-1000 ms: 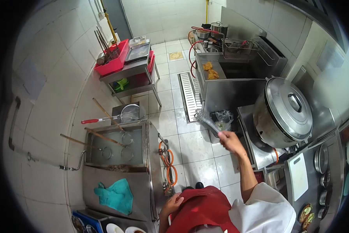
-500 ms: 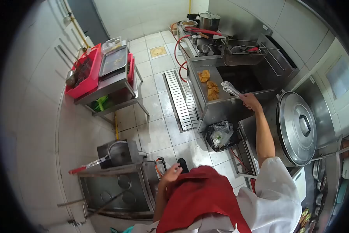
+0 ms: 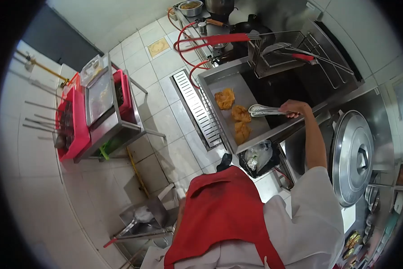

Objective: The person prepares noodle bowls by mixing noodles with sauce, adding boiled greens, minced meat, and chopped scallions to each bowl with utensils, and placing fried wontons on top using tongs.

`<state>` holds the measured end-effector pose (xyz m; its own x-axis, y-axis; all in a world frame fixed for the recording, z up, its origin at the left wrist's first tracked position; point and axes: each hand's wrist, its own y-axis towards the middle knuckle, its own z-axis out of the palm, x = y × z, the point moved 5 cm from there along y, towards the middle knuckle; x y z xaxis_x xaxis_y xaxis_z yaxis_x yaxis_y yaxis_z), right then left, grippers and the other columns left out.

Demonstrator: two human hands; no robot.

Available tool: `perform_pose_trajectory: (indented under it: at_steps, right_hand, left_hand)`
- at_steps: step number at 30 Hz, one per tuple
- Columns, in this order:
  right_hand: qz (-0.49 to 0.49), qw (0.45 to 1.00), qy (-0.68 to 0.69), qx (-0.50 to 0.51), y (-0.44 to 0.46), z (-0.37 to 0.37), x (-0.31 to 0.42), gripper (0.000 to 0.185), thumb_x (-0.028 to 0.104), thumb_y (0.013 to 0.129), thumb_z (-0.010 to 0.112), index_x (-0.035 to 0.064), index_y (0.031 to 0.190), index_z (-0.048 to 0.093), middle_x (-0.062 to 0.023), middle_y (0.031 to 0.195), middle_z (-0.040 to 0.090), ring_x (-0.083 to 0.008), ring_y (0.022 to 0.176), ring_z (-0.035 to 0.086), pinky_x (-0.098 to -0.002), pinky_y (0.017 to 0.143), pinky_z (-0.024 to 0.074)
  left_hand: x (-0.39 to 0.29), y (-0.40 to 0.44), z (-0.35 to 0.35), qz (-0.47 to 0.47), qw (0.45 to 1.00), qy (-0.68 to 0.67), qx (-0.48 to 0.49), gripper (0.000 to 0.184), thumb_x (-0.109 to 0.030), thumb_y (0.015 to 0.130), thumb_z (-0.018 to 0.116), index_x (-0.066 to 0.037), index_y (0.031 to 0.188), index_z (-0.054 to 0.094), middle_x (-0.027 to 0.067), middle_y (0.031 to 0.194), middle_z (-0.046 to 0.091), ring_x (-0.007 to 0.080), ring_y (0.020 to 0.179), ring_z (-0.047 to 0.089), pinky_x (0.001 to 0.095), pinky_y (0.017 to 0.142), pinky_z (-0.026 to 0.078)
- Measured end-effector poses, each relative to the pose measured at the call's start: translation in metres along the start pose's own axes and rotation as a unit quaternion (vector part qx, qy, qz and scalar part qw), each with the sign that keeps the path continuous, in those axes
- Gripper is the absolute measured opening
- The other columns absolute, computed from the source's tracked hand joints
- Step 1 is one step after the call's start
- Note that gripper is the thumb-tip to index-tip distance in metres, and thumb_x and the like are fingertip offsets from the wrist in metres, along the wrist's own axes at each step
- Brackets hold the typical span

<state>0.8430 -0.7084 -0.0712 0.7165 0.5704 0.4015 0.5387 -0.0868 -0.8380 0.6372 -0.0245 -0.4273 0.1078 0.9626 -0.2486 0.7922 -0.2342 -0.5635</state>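
Note:
My right hand (image 3: 295, 109) is closed around metal tongs (image 3: 269, 110), reaching over the fryer (image 3: 280, 89). The tongs' tips point left and lie right beside the middle of three golden-brown fried pieces (image 3: 241, 114); whether they touch it I cannot tell. Another fried piece (image 3: 225, 98) is farther off, and a third fried piece (image 3: 242, 132) is nearer to me. All three rest on the fryer's pale metal side shelf (image 3: 258, 96). My left hand is out of sight, with the red apron (image 3: 224, 206) covering most of that side.
A wire fry basket (image 3: 273, 67) sits over the fryer's back. To the right stands a large lidded pot (image 3: 352, 157). A bin with a plastic bag (image 3: 260, 157) is below the fryer's front. On the left are a cart with a metal tray (image 3: 99, 96) and a red bin (image 3: 78, 121).
The view has shifted toward the fryer. My right hand has brought the tongs from above the fryer's front edge to beside the fried pieces. My left hand has left the view.

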Motion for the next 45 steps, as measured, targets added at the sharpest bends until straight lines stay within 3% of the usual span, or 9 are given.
perform_pose_trajectory:
  at_steps: [5,18,25,30,32,34,38,41,45]
  right_hand:
    - [-0.063,0.986,0.107,0.112,0.032,0.014,0.001,0.021,0.027,0.088,0.060,0.0074,0.079,0.061,0.0016,0.058,0.049,-0.0045,0.044,0.039,-0.0209,0.037,0.0270]
    - [-0.031,0.996,0.031,0.075,0.032,0.037,0.028,0.024,0.029,0.087,0.062,0.0067,0.096,0.068,0.0034,0.064,0.052,-0.0018,0.049,0.043,-0.0183,0.039,0.0303]
    - [-0.088,0.995,0.053,0.010,0.024,0.044,0.025,0.030,0.025,0.079,0.070,0.0057,0.102,0.068,-0.0009,0.076,0.062,-0.0101,0.070,0.055,-0.0250,0.064,0.0451]
    - [-0.117,0.989,-0.032,-0.089,-0.021,0.035,0.043,0.035,0.024,0.075,0.073,0.0071,0.106,0.067,-0.0088,0.090,0.067,-0.0203,0.085,0.061,-0.0339,0.079,0.0473]
    - [-0.107,0.964,-0.150,-0.189,-0.041,0.031,0.056,0.038,0.026,0.075,0.074,0.0105,0.109,0.066,-0.0106,0.106,0.065,-0.0248,0.095,0.060,-0.0374,0.083,0.0474]
    - [-0.120,0.945,-0.178,-0.246,-0.051,0.037,0.058,0.039,0.025,0.075,0.073,0.0110,0.111,0.065,-0.0095,0.106,0.063,-0.0247,0.097,0.059,-0.0372,0.081,0.0482]
    - [-0.190,0.852,-0.296,-0.387,-0.077,0.044,0.086,0.045,0.017,0.076,0.068,0.0129,0.119,0.059,-0.0066,0.097,0.059,-0.0227,0.093,0.057,-0.0341,0.075,0.0500]
    - [-0.187,0.804,-0.395,-0.403,-0.079,0.061,0.086,0.046,0.011,0.075,0.064,0.0146,0.121,0.059,-0.0068,0.090,0.057,-0.0224,0.079,0.055,-0.0324,0.070,0.0490]
    - [-0.214,0.748,-0.464,-0.424,-0.072,0.096,0.074,0.050,0.008,0.075,0.059,0.0141,0.125,0.054,-0.0023,0.088,0.053,-0.0171,0.080,0.052,-0.0298,0.068,0.0485]
  left_hand:
    - [0.003,0.021,-0.045,-0.019,0.997,-0.066,0.031,0.034,-0.028,0.090,0.052,0.000,0.108,0.057,0.0126,0.085,0.067,0.0204,0.077,0.066,0.0345,0.066,0.052]
    - [-0.006,0.177,-0.234,-0.082,0.959,-0.237,0.131,0.032,-0.028,0.090,0.053,0.001,0.101,0.061,0.0118,0.078,0.066,0.0185,0.075,0.065,0.0319,0.063,0.050]
    - [-0.061,0.253,-0.328,-0.085,0.912,-0.383,0.118,0.033,-0.026,0.094,0.050,0.000,0.112,0.057,0.0127,0.098,0.065,0.0184,0.075,0.064,0.0279,0.059,0.047]
    - [-0.062,0.265,-0.306,-0.088,0.918,-0.333,0.199,0.034,-0.028,0.092,0.053,-0.001,0.112,0.058,0.0126,0.098,0.066,0.0181,0.078,0.065,0.0287,0.060,0.047]
    - [-0.056,0.263,-0.295,-0.088,0.925,-0.292,0.226,0.034,-0.028,0.091,0.054,-0.001,0.111,0.059,0.0128,0.097,0.067,0.0195,0.080,0.065,0.0308,0.062,0.048]
    - [-0.059,0.261,-0.296,-0.009,0.965,-0.160,0.207,0.035,-0.028,0.089,0.055,0.000,0.109,0.062,0.0144,0.097,0.068,0.0232,0.086,0.065,0.0347,0.072,0.050]
    - [-0.063,0.246,-0.303,-0.051,0.959,-0.191,0.203,0.035,-0.027,0.088,0.056,0.002,0.105,0.064,0.0181,0.099,0.068,0.0251,0.091,0.064,0.0352,0.079,0.049]
    - [-0.061,0.251,-0.300,-0.047,0.961,-0.192,0.193,0.035,-0.026,0.087,0.056,0.002,0.105,0.064,0.0186,0.099,0.068,0.0252,0.092,0.065,0.0353,0.079,0.049]
    - [-0.067,0.256,-0.295,-0.040,0.963,-0.195,0.184,0.036,-0.026,0.086,0.055,0.003,0.106,0.064,0.0187,0.099,0.068,0.0257,0.092,0.065,0.0353,0.080,0.049]
